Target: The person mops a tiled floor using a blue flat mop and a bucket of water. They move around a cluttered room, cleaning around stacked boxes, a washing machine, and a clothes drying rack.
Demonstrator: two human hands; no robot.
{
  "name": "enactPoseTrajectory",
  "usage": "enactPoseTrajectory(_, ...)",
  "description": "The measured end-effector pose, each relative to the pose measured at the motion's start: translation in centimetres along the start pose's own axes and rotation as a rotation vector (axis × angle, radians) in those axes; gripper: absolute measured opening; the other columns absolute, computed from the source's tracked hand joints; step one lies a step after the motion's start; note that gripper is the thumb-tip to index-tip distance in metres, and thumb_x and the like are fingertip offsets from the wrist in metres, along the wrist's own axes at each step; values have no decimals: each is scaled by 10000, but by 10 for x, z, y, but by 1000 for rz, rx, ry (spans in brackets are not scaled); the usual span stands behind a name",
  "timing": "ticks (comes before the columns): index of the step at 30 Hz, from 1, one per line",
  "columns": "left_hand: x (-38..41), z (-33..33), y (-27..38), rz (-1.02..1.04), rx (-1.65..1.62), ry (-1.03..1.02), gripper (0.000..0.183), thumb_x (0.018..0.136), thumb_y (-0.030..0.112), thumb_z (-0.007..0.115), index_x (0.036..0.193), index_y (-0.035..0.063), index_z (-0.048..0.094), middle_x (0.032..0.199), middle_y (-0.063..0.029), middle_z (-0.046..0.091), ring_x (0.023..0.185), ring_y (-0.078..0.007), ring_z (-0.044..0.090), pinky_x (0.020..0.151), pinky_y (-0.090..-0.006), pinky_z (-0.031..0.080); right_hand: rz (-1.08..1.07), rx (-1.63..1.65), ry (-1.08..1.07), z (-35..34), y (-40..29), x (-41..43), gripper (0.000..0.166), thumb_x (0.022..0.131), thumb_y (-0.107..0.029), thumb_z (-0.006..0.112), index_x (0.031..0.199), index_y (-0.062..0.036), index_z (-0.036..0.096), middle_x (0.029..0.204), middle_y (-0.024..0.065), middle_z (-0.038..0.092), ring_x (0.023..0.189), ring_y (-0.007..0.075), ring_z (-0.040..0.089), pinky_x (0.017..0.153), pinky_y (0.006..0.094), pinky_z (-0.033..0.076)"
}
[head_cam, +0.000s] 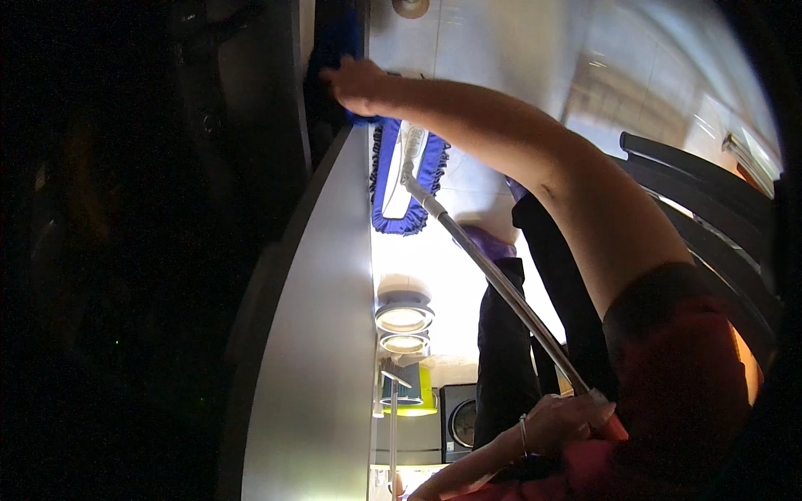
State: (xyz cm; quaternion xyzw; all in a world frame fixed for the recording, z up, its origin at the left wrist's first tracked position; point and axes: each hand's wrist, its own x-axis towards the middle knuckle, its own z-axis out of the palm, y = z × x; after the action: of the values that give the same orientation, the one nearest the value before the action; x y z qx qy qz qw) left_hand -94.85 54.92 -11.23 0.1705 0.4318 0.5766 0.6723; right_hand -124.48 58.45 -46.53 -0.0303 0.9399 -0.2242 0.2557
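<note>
My left hand [564, 421] grips the metal pole [510, 294] of a flat mop near its red end. The mop head lies on the floor beside a grey panel, with a white plate [396, 194] and a ruffled blue-violet pad [404, 227] around it. My right arm stretches forward across the view, over part of the mop head. At its end, my right hand [358, 86] is against a dark thing with fuzzy blue edges [355, 34] at the gap beside the panel. Blur and shadow hide whether the fingers close on it.
The tall grey panel [319, 300] runs along the left, with darkness beyond it. A black slatted chair [702, 169] stands at right. My feet in purple footwear [492, 243] are beside the mop. Farther back are round-rimmed objects [404, 319], a yellow-green bucket [427, 391] and a round-doored appliance [463, 423].
</note>
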Motion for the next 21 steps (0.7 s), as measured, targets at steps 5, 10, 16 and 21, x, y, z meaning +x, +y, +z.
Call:
enactPoseTrajectory(5,-3,1,-1,-36,18,23,274,704,117,525,977,108,534,856,-81,562,766,-268,572,626,-359,473,-173,-76,-30,-4,15,-28,233,778,-167,511,982,-181,621,1154,27,485,1011,282,494,782,367,477)
enactPoseTrajectory(10,-6,4,7,-65,-13,142,350,722,59,487,1059,129,556,998,-85,594,875,-247,589,737,-336,487,78,156,-74,-20,33,-139,297,718,-128,525,1007,-101,587,1009,159,514,856,316,563,733,417,478)
enactPoseTrajectory(16,-11,16,-7,-47,11,205,303,719,53,496,1003,108,584,926,-97,614,868,-258,591,754,-340,482,256,819,12,-100,6,-309,376,706,-120,599,1075,-111,526,1000,129,490,944,282,509,832,363,417)
enactPoseTrajectory(21,-45,7,-28,-314,-559,506,232,780,116,538,1005,67,562,712,-3,558,557,-92,526,479,-234,444,392,879,102,-162,-30,-385,483,619,7,596,1081,-93,494,982,127,471,981,289,489,846,349,412)
